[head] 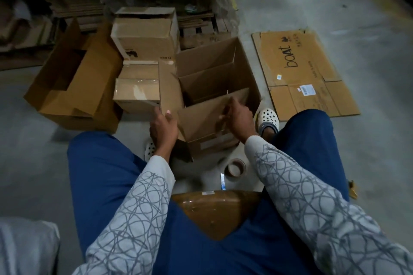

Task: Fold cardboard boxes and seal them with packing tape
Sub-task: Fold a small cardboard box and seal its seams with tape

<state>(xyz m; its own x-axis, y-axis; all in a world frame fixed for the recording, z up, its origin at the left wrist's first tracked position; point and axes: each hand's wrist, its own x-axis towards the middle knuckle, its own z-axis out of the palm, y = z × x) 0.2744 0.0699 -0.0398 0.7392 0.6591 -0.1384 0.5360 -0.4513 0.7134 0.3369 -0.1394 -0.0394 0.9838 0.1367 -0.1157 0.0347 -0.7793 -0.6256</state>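
Note:
An open brown cardboard box [214, 78] stands on the floor between my feet, its flaps up. My left hand [163, 127] grips the box's left flap near its lower edge. My right hand [237, 116] holds the near flap at its top edge, fingers curled over it. A roll of brown packing tape [235, 167] lies flat on the floor just behind the box, between my knees.
A small taped box [136, 94] and a bigger box [145, 33] sit to the left, with an open box [73, 87] lying further left. A flattened printed carton [304, 73] lies on the right. Stacked flat cardboard lines the back. Brown cardboard [216, 210] lies in my lap.

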